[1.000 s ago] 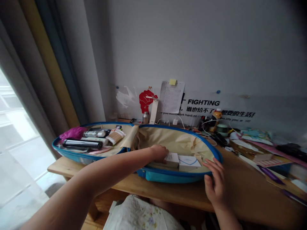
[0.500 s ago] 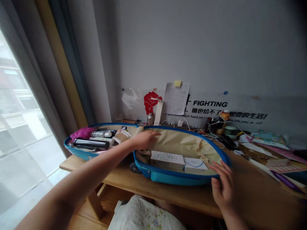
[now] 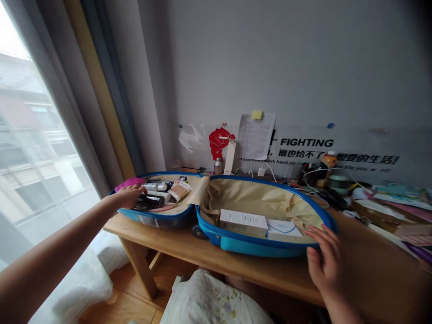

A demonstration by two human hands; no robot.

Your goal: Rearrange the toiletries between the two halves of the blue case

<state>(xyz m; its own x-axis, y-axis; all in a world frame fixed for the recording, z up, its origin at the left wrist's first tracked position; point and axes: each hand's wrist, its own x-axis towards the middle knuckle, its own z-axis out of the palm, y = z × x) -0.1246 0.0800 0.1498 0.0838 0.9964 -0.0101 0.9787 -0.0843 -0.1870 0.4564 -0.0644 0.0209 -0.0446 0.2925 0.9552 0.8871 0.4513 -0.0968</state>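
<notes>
A small blue suitcase lies unfolded on the table, its left half [image 3: 158,215] packed and its right half [image 3: 263,253] holding two white boxes. My left hand [image 3: 130,195] is over the left half, at the near end of a black cylinder [image 3: 155,200] and beside a bright pink bundle [image 3: 130,182]. Its fingers bend downward and are blurred, so whether they grip is unclear. My right hand [image 3: 326,256] rests with fingers spread on the right half's rim. Near it sit the larger white box [image 3: 243,222] and the smaller white box [image 3: 284,229].
A pack of cotton swabs [image 3: 180,191] and white tubes lie in the left half. The wooden table [image 3: 270,276] also carries a silver bottle [image 3: 218,166], cables, an orange-topped bottle [image 3: 327,166] and piled papers [image 3: 388,211] at right. A curtain [image 3: 101,90] hangs at left.
My left hand has moved left from above the right half's inner corner to the packed left half. My right hand stays at the rim. The view has shifted slightly left.
</notes>
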